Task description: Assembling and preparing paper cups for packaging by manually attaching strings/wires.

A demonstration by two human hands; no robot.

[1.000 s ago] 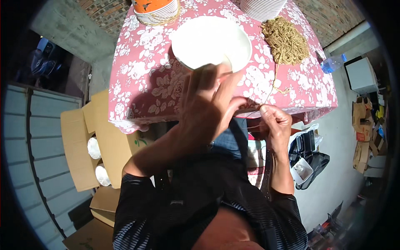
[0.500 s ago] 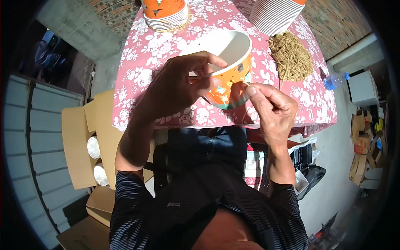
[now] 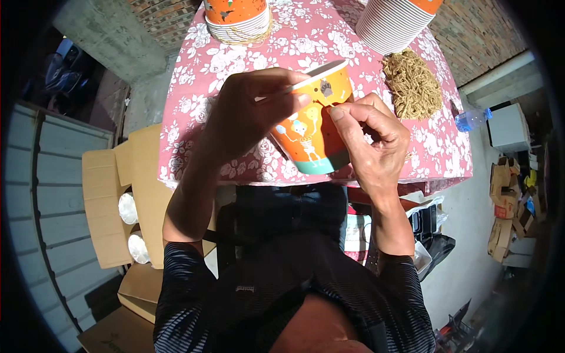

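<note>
Above the near part of the table, an orange paper bucket (image 3: 303, 132) with a white inside, a green base band and cartoon skeleton prints is tilted, so its printed side faces me. My left hand (image 3: 253, 103), in shadow, grips it by the rim, thumb outside and fingers over the edge. My right hand (image 3: 376, 129) is closed in a pinch at the bucket's wall, just below the rim. A thin, pale cord end shows at its fingertips; the rest of the cord is hard to make out. Beyond it lies a heap of tan cords (image 3: 412, 85).
At the far left of the table stands a stack of orange buckets (image 3: 238, 26) with cords around its base. Another bucket stack (image 3: 394, 26) leans at the far right. A plastic bottle (image 3: 472, 120) is past the right edge. Open cartons (image 3: 106, 206) stand at left.
The bucket has tipped, its rim turning away and its printed side now facing me. My right hand has moved slightly left along with it, still pinching.
</note>
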